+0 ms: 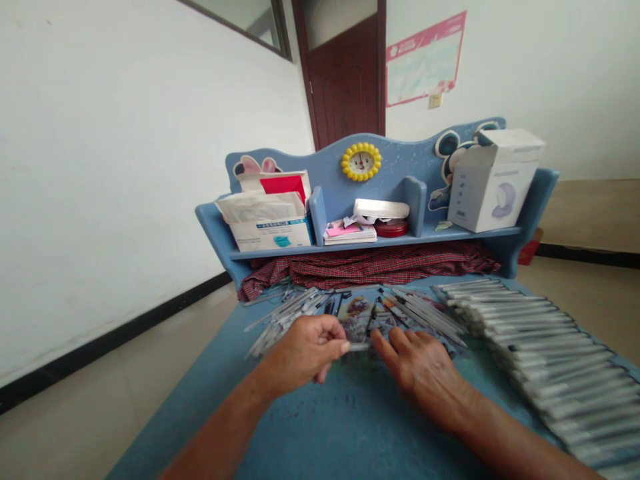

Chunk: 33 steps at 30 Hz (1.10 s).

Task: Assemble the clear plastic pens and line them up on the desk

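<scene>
My left hand (310,350) is closed in a pinch on a thin clear plastic sleeve (359,347) just above the blue desk top (350,420). My right hand (417,363) lies beside it with fingers stretched toward the same sleeve, fingertips touching or almost touching its end. Just beyond both hands lies a loose heap of pens and clear sleeves (300,310). A long overlapping row of packed sleeves (550,353) runs along the right side of the desk.
A blue shelf (380,240) stands at the desk's back with a yellow clock (361,162), a mask box (273,227), booklets and a white carton (493,180). Red checked cloth (370,267) lies under it. A dark door (345,73) is behind.
</scene>
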Tool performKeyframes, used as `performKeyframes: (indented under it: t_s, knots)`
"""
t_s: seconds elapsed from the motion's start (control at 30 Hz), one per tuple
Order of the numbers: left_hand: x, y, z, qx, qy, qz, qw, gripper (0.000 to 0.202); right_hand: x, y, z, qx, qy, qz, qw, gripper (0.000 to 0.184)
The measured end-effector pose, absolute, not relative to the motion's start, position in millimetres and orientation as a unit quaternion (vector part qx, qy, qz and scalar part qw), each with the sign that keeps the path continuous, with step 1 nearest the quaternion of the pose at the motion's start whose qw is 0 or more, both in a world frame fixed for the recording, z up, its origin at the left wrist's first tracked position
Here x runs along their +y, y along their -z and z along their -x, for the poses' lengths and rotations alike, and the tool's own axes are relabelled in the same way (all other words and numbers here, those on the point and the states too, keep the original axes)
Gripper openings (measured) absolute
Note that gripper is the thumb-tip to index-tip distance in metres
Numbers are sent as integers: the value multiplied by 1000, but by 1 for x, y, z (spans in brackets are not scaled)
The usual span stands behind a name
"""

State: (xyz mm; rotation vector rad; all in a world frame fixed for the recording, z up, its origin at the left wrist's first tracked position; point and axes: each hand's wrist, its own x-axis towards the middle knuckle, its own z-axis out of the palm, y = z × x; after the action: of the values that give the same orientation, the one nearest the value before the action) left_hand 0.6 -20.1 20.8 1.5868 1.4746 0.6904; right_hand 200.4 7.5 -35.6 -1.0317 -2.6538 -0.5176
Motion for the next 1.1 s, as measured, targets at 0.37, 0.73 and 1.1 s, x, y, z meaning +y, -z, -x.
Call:
performKeyframes:
  t_s: [0.37, 0.73, 1.1]
  knots:
    - [-2, 15, -17, 544, -421, -563, 458, 36, 17, 32, -208, -907, 131, 353, 188, 25]
    - [7, 20, -24, 622, -351, -632, 301, 19, 31, 24, -220, -875, 141, 411, 211, 32]
    - [39, 22, -37, 602, -122, -784, 91, 7, 38, 24, -224, -874, 113, 434, 185, 38]
